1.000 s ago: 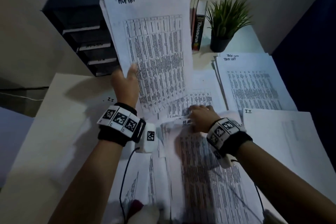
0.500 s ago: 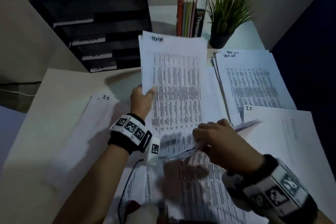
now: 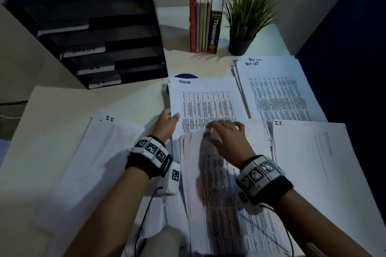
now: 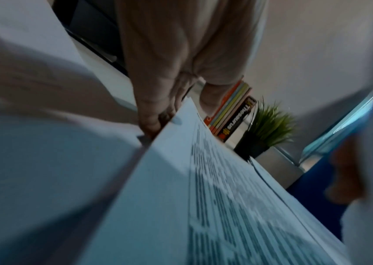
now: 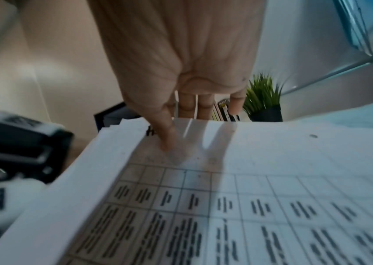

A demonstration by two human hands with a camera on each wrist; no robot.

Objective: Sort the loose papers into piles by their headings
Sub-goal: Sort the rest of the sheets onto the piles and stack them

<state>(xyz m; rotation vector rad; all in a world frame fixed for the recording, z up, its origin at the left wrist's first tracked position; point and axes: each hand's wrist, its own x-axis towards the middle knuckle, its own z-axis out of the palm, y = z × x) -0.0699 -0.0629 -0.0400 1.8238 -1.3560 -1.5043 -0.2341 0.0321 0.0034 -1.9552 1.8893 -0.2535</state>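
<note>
The left hand (image 3: 167, 120) is pinching the ADMIN pile (image 3: 205, 106) at twelve o'clock; the right hand (image 3: 226, 135) is pinching the unsorted stack's (image 3: 225, 204) top sheets; extra sheets are probably lifting together and risking misfiling.

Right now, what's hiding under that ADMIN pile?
Poking out behind the ADMIN pile's top edge is a dark blue round thing. The pile covers most of it, so I cannot tell what it is.

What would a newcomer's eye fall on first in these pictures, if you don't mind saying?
Probably the white sheets covering the desk, above all the ADMIN pile at the centre, which the left hand holds at its left edge. Just below it the right hand pinches the top edge of the loose papers. Behind stand a black tray rack, upright books and a potted plant.
</note>
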